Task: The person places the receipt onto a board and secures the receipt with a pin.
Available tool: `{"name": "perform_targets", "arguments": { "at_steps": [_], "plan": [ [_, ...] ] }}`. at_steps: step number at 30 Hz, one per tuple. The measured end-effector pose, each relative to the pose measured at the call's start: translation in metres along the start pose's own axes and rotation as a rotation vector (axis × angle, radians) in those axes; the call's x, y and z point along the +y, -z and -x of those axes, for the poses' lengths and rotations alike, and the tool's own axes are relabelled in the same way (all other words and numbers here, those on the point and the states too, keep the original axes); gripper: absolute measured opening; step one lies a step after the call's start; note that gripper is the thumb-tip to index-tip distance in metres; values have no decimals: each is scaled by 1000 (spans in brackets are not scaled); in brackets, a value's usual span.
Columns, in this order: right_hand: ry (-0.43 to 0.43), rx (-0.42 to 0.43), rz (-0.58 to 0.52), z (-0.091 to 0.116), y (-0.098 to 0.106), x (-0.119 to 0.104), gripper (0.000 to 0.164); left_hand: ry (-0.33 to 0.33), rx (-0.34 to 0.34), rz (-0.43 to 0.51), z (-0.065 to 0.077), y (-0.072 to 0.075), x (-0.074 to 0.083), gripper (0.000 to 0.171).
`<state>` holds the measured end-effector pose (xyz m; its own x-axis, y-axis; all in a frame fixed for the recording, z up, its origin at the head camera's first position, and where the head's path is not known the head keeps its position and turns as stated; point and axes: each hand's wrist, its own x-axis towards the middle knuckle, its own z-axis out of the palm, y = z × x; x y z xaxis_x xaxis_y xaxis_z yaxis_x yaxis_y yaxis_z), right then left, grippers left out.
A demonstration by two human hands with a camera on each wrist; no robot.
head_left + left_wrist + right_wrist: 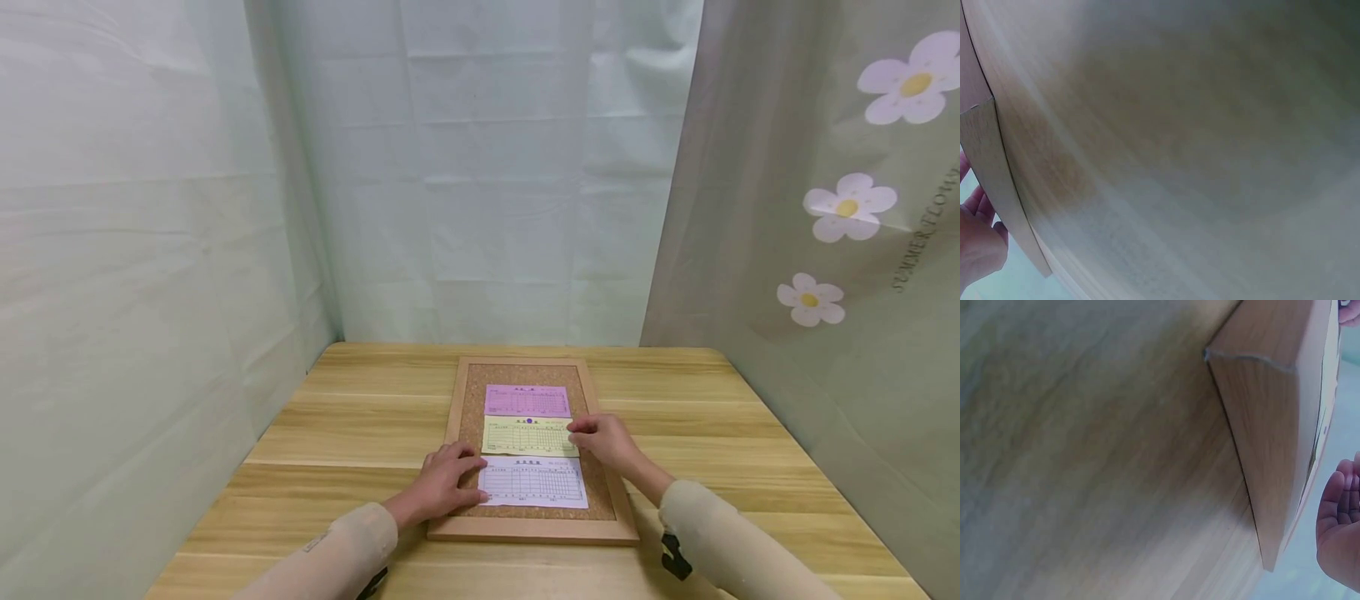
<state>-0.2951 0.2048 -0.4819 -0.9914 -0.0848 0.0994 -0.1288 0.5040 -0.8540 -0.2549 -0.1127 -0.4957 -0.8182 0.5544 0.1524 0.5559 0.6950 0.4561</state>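
Note:
On a wood-framed cork board (pixel 472 383) lie three printed slips in a column: a pink slip (pixel 527 402) at the top, a yellow slip (pixel 525 438) in the middle and a white slip (pixel 534 483) at the bottom. A purple pushpin (pixel 529 421) shows at the yellow slip's upper edge. My left hand (pixel 446 482) rests at the white slip's left edge, thumb and forefinger spread apart. At the yellow slip's right edge, my right hand (pixel 606 440) touches the paper with its fingertips, thumb and forefinger slightly apart. Both wrist views mostly show table and frame side.
The board lies flat on a wood-grain table (pixel 360 433). Pale curtains (pixel 487 208) hang behind and to the sides, the right one printed with white flowers (pixel 847 208).

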Motion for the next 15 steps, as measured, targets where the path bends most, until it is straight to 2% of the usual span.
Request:
{"name": "perform_targets", "arguments": {
  "at_steps": [15],
  "plan": [
    [14, -46, 22, 4, -12, -7, 11, -8, 17, -14, 0, -4, -2, 53]
  ]
}}
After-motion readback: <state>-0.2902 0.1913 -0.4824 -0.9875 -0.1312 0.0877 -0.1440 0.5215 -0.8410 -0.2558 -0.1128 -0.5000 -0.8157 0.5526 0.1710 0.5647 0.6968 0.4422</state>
